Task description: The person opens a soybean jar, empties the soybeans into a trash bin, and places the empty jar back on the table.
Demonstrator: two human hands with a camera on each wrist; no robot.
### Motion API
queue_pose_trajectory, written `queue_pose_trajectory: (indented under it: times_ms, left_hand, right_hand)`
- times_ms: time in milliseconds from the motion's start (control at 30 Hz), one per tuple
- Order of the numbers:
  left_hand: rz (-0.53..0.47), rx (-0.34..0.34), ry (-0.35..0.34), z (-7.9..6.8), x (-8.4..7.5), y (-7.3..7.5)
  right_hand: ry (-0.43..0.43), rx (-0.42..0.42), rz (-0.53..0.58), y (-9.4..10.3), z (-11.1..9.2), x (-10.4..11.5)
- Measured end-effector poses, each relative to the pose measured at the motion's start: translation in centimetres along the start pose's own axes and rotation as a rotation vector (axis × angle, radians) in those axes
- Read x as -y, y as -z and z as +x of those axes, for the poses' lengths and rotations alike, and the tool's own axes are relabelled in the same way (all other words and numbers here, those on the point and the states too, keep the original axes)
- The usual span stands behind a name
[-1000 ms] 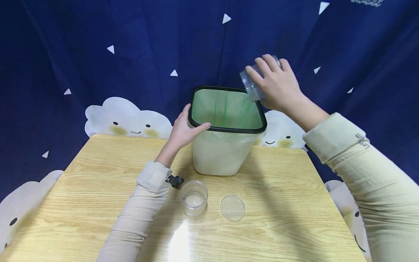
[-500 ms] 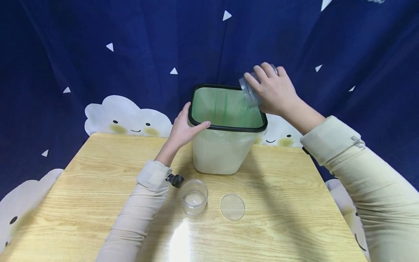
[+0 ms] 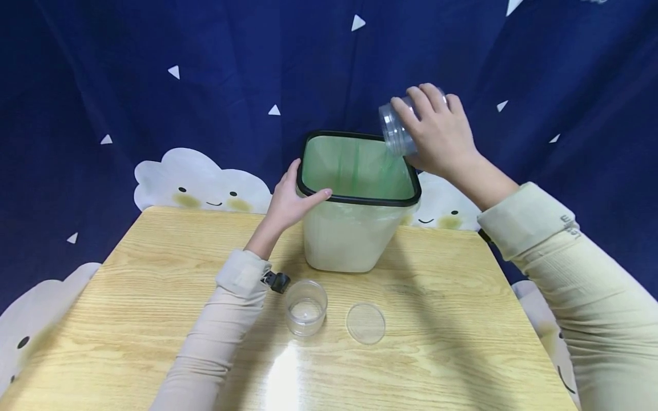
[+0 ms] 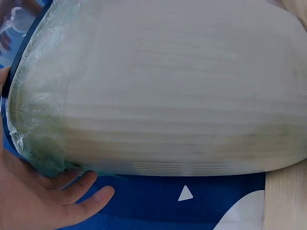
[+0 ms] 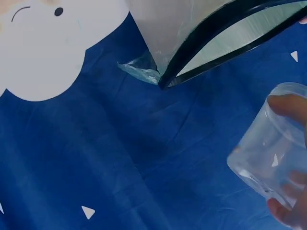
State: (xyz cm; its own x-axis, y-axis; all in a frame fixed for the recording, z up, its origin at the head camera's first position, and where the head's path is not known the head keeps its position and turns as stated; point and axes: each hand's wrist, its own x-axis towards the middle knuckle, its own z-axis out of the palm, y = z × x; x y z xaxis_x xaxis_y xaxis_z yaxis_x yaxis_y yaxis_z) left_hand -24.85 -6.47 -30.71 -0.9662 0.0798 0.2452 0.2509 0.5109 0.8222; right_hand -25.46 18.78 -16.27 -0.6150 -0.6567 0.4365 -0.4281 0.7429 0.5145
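A pale trash bin with a black rim and green liner stands upright on the table. My left hand holds its left front corner, thumb on the rim and fingers along the side; several fingers show below the bin wall in the left wrist view. Over the bin's right back corner, my right hand grips a clear plastic jar, tilted with its mouth down toward the bin. In the right wrist view the jar looks see-through, with thumb and fingers round it. The bin's bottom inside is hidden.
Another clear jar, without a lid, stands on the wooden table near my left wrist. A clear round lid lies flat to its right. Behind the table hangs a blue curtain with white clouds and triangles.
My right hand dipped with the jar toward the bin, then came back up and slightly right. My left hand stays on the bin's corner.
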Motion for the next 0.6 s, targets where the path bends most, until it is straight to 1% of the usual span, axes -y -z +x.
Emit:
queue_pose_trajectory:
  times_ms: [233, 333, 433, 533, 600]
  left_hand:
    - [0.0, 0.006, 0.006, 0.01, 0.12, 0.0]
    - [0.004, 0.006, 0.008, 0.02, 0.14, -0.01]
    - [0.005, 0.005, 0.004, 0.02, 0.15, -0.04]
    - [0.004, 0.004, 0.0, 0.02, 0.19, -0.05]
    - [0.004, 0.003, -0.001, 0.02, 0.17, -0.06]
  right_hand:
    - [0.018, 0.035, -0.001, -0.12, -0.29, -0.07]
    - [0.013, 0.036, 0.005, -0.24, -0.45, -0.11]
    - [0.014, 0.059, 0.006, -0.36, -0.63, -0.22]
    - [0.007, 0.043, 0.021, -0.53, -0.77, -0.34]
    - [0.001, 0.052, 0.025, -0.53, -0.87, -0.38]
